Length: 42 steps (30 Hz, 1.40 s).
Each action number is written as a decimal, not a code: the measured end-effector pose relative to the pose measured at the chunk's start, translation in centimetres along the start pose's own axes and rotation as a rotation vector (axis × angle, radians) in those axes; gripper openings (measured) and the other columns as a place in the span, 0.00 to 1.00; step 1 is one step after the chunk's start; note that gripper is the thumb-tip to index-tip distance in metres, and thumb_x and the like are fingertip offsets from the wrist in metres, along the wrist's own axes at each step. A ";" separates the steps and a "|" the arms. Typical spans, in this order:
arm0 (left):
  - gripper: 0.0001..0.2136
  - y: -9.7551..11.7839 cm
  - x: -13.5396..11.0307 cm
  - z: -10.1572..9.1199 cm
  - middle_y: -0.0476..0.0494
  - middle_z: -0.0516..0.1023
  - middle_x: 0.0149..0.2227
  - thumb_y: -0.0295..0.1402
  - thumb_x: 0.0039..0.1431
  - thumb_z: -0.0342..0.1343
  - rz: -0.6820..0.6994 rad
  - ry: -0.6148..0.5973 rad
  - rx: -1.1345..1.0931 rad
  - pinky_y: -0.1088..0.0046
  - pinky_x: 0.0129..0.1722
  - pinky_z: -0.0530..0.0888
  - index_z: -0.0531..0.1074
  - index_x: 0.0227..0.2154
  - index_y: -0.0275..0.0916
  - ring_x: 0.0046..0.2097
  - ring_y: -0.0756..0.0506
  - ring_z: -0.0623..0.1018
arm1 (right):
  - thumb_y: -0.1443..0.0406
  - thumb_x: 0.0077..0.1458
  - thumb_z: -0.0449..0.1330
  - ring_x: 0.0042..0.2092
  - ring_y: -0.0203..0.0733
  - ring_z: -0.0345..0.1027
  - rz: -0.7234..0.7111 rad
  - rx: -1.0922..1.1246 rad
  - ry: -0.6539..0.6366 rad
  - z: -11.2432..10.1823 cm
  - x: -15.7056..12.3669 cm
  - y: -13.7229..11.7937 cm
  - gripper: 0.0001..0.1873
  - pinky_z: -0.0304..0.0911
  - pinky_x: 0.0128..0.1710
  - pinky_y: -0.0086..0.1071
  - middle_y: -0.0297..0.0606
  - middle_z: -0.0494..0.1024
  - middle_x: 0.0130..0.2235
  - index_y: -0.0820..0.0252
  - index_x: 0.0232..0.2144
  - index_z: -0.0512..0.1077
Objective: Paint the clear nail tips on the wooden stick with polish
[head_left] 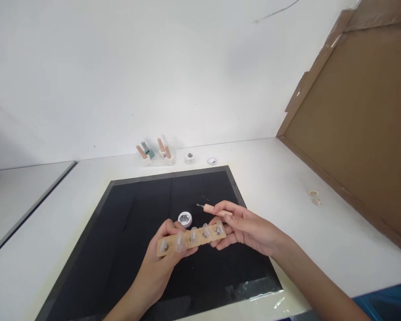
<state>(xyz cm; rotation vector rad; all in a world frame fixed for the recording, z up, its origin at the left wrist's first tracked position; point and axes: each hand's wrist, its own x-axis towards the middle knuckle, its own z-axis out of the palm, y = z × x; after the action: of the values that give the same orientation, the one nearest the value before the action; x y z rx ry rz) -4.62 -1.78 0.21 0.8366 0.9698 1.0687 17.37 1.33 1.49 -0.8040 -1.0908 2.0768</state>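
Observation:
My left hand (158, 254) is closed around the left part of a tan strip (200, 240) that carries several clear nail tips (193, 235); some show silvery bits on them. In my right hand (243, 227) a nail polish brush (209, 208) with a pale pink cap is pinched between thumb and fingers, its bristle end pointing left. Lower fingers of the same hand are at the right end of the strip. Just beyond the strip, a small round open jar (185, 218) with silver flakes stands on the black mat (147, 205).
Along the wall stand several nail polish bottles (166, 154), a small clear bottle (190, 158) and a white round lid (212, 161). Two small round pieces (315, 198) lie on the white table (270, 174) at right, near a cardboard panel (350, 102).

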 end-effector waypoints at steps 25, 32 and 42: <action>0.09 -0.7 0.1 0.5 0.52 0.64 0.26 0.31 0.47 0.59 0.112 -0.187 0.426 0.76 0.26 0.61 0.62 0.24 0.40 0.27 0.51 0.64 | 0.69 0.44 0.67 0.33 0.32 0.68 -0.045 -0.190 -0.067 1.7 0.5 0.7 0.18 0.63 0.35 0.30 0.35 0.73 0.40 0.58 0.36 0.65; 0.09 -0.8 0.2 0.5 0.52 0.66 0.27 0.33 0.48 0.60 0.097 -0.200 0.420 0.76 0.27 0.62 0.63 0.24 0.40 0.28 0.51 0.64 | 0.65 0.41 0.70 0.32 0.33 0.68 0.014 -0.160 -0.066 1.1 0.6 0.7 0.22 0.62 0.33 0.30 0.33 0.73 0.35 0.59 0.38 0.65; 0.12 -0.8 0.3 0.9 0.54 0.64 0.24 0.34 0.46 0.60 0.004 -0.214 0.479 0.76 0.25 0.61 0.60 0.23 0.40 0.25 0.52 0.64 | 0.65 0.47 0.67 0.48 0.42 0.68 -0.053 -0.347 -0.079 1.9 0.1 -0.3 0.22 0.60 0.52 0.44 0.41 0.67 0.53 0.54 0.44 0.64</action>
<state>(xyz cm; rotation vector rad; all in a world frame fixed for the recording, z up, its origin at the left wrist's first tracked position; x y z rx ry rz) -3.47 -1.80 -0.27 1.3163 1.0558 0.7363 15.92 0.66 2.62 -0.8508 -1.5263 1.9145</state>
